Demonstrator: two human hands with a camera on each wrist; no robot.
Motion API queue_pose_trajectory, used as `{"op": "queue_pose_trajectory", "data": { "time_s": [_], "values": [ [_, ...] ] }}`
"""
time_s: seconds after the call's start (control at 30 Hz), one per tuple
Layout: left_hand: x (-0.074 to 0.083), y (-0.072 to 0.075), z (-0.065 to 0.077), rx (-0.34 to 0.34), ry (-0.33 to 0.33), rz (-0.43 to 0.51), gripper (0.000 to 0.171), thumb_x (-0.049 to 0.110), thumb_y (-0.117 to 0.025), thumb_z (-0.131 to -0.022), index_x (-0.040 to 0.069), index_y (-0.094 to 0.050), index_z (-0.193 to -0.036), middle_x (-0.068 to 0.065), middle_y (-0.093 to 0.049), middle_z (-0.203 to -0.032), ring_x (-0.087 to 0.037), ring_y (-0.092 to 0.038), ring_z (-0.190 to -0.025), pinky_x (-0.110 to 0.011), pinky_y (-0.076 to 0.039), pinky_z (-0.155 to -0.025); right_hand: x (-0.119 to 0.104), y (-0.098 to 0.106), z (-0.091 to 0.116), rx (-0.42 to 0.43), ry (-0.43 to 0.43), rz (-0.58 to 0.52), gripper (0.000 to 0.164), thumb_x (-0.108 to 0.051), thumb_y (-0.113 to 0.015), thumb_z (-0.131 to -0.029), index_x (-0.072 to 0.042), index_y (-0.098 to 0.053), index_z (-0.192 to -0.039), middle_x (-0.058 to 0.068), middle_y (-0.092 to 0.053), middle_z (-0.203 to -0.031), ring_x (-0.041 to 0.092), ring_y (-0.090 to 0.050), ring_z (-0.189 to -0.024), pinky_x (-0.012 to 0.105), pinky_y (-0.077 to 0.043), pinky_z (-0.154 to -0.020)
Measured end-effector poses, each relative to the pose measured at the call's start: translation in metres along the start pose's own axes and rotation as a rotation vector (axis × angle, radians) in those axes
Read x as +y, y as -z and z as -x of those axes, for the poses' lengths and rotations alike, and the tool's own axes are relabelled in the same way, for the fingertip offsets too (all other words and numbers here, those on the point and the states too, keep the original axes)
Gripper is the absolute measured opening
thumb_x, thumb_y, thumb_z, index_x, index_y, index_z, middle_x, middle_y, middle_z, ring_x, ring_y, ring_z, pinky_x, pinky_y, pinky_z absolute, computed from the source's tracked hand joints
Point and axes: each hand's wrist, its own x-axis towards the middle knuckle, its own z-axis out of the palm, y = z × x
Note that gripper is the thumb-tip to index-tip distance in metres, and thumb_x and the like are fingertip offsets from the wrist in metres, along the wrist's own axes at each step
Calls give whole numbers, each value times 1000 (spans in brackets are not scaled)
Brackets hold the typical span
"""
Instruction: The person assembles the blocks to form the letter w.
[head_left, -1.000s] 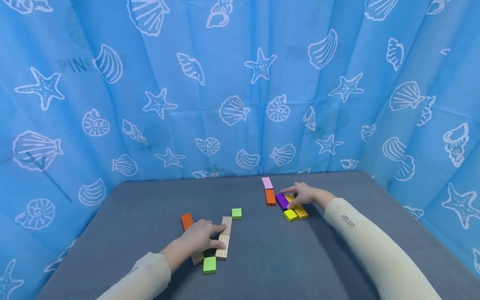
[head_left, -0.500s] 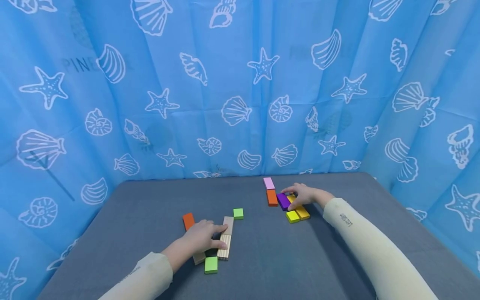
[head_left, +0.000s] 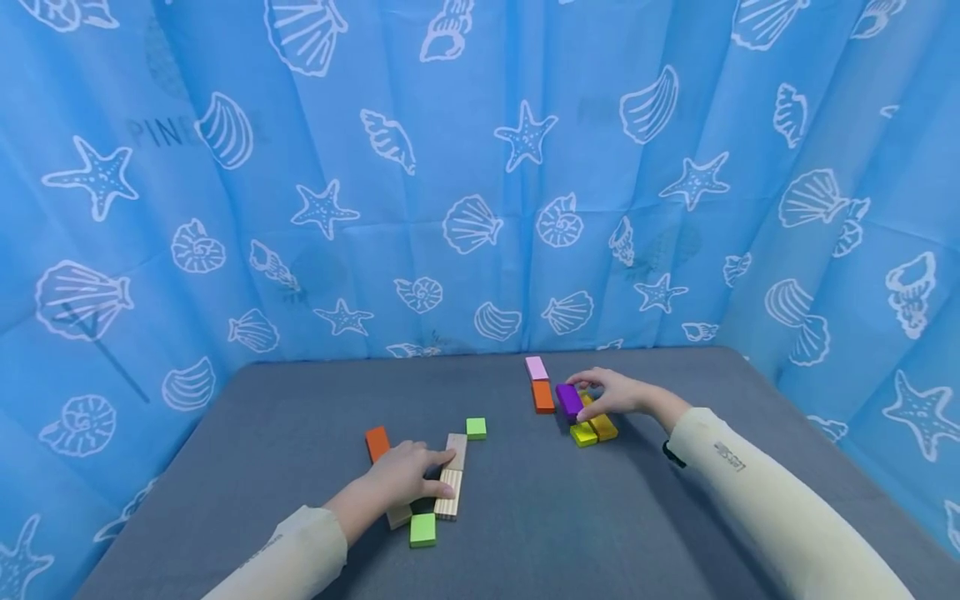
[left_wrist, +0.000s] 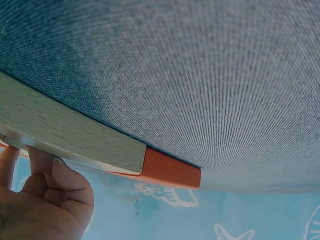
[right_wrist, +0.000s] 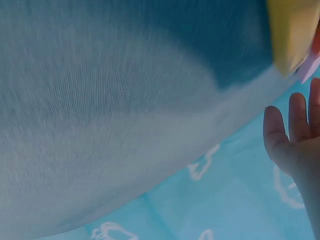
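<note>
My right hand [head_left: 611, 392] pinches a purple block [head_left: 569, 400] between thumb and fingers, tilted and slightly raised beside a yellow block [head_left: 583, 434] and an amber-yellow block [head_left: 604, 428]. My left hand [head_left: 401, 475] rests over two plain wooden blocks laid end to end: the index finger touches the far block [head_left: 456, 446], the thumb the near block [head_left: 449, 500]. Partly hidden under that hand are another wooden block [head_left: 398, 517] and an orange block [head_left: 377, 442]. In the left wrist view, loosely bent fingers lie beside a pale wooden block [left_wrist: 75, 130].
One green block [head_left: 423, 530] lies in front of the left hand's group, another green block [head_left: 476, 428] at its far right corner. Left of the purple block, an orange block [head_left: 543, 397] meets a pink block [head_left: 536, 367]. A blue shell-print curtain [head_left: 480, 167] hangs behind the grey table [head_left: 525, 517].
My right hand has lifted and tilted the purple block, which lay flat against the yellow blocks before. The left hand keeps its place on the wooden blocks.
</note>
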Motion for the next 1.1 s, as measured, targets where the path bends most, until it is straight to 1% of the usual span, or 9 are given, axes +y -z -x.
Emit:
{"op": "queue_pose_trajectory", "data": {
  "time_s": [0.13,0.23,0.37,0.53,0.7,0.8,0.87,1.0,1.1],
  "values": [
    [0,0,1,6,-2,10,66,48,-71,-83,19,-56,-140,-13,-62,-112,-21,-51,-86,-40,-45,-77,-9,-8,10,-15,50,-5,64,-28,-78,-83,-8,-51,-136,23,-43,-134,43,-38,-122,64,-33,-98],
    [0,0,2,12,2,21,66,47,-71,-82,18,-56,-139,-14,-62,-113,-22,-51,-87,-41,-46,-78,-13,-15,15,-6,75,-10,62,-27,-78,-82,-9,-52,-135,21,-44,-132,41,-37,-122,64,-33,-98],
    [0,0,2,15,5,25,66,47,-71,-82,18,-56,-140,-13,-62,-111,-21,-49,-84,-40,-45,-76,-17,-22,21,5,128,-24,62,-24,-80,-80,-7,-53,-133,21,-47,-128,41,-39,-120,62,-35,-97],
    [0,0,1,11,2,18,66,48,-71,-83,19,-56,-140,-13,-62,-110,-20,-49,-82,-39,-45,-75,-24,-34,30,-16,172,-59,60,-22,-80,-80,-5,-52,-131,18,-50,-126,41,-43,-119,62,-35,-98],
    [1,-1,1,4,12,9,65,48,-70,-83,20,-56,-140,-14,-61,-112,-21,-51,-85,-41,-46,-78,-32,-45,33,4,220,-20,59,-21,-82,-79,-5,-54,-128,16,-52,-124,39,-47,-117,60,-38,-97],
    [1,-1,1,5,14,3,65,48,-70,-84,20,-56,-140,-13,-61,-111,-21,-50,-85,-42,-46,-78,-35,-48,33,28,227,9,58,-21,-82,-78,-6,-55,-127,14,-53,-121,38,-48,-115,59,-40,-95],
    [2,-1,1,5,14,-1,65,48,-70,-84,20,-56,-140,-13,-61,-110,-21,-50,-85,-41,-46,-78,-36,-49,34,29,226,3,57,-20,-82,-78,-6,-55,-126,13,-53,-121,38,-48,-115,59,-40,-95],
    [1,-1,1,2,15,-1,65,48,-69,-83,20,-56,-140,-12,-61,-108,-21,-51,-85,-41,-46,-78,-41,-52,33,-2,227,-40,58,-19,-81,-80,-4,-53,-128,13,-53,-119,36,-48,-113,57,-41,-94],
    [1,-1,1,2,18,8,65,48,-70,-83,20,-56,-140,-11,-61,-107,-21,-50,-85,-41,-46,-77,-48,-58,31,-33,229,-57,60,-19,-81,-80,-4,-52,-130,13,-52,-118,32,-52,-106,49,-46,-89]
  ]
}}
